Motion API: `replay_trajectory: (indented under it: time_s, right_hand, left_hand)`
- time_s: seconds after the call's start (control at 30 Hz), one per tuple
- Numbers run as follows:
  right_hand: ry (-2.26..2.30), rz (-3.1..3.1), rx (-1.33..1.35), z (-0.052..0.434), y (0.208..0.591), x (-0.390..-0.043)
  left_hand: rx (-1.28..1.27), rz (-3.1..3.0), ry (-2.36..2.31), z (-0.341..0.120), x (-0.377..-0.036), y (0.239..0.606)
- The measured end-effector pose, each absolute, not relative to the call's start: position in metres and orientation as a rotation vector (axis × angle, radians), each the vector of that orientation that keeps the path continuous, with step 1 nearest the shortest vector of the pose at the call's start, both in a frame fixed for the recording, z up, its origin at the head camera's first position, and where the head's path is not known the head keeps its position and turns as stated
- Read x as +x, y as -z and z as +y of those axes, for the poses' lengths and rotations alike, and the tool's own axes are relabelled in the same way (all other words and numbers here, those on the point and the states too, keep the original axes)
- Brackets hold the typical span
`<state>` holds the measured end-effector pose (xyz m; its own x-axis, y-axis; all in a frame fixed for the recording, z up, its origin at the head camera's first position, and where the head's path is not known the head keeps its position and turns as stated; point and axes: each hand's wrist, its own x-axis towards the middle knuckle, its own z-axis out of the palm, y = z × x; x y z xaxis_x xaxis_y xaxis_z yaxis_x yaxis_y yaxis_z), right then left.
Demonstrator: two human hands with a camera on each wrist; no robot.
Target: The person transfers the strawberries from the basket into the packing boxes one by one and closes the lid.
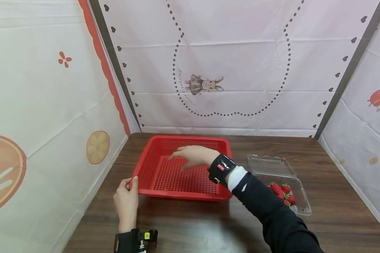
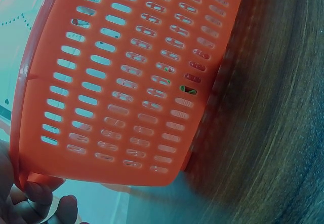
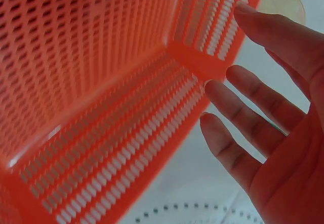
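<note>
Fingers of the left hand (image 1: 126,199) pinch the near left corner of the red basket (image 1: 164,175), which sits on the wooden counter (image 1: 335,196). The right hand (image 1: 194,156) hovers over the basket with fingers spread, holding nothing. Strawberries (image 1: 283,193) lie in a clear clamshell box (image 1: 272,167) just beside it.

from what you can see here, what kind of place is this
Probably a staged tabletop booth rather than a real kitchen: printed cloth walls with a rabbit enclose a wooden table holding a red basket and a strawberry box.
</note>
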<state>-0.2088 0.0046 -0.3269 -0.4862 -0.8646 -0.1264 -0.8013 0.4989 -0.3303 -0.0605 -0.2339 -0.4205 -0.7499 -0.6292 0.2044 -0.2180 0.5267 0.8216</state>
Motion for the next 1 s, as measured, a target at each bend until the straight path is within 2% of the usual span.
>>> replay_trajectory:
  time_s: [0.37,0.6,1.0]
  right_hand:
    - [0.195,2.247,-1.563,-0.054,0.359,-0.199]
    - [0.153,2.176,-1.471,-0.078,0.378,-0.195]
    - [0.163,2.12,-1.315,-0.084,0.377,-0.183]
  left_hand:
    - [0.696,-2.293,1.116,-0.233,-0.061,0.421]
    - [0.678,-2.28,1.103,-0.234,-0.06,0.422]
    - [0.673,-2.276,1.092,-0.233,-0.059,0.421]
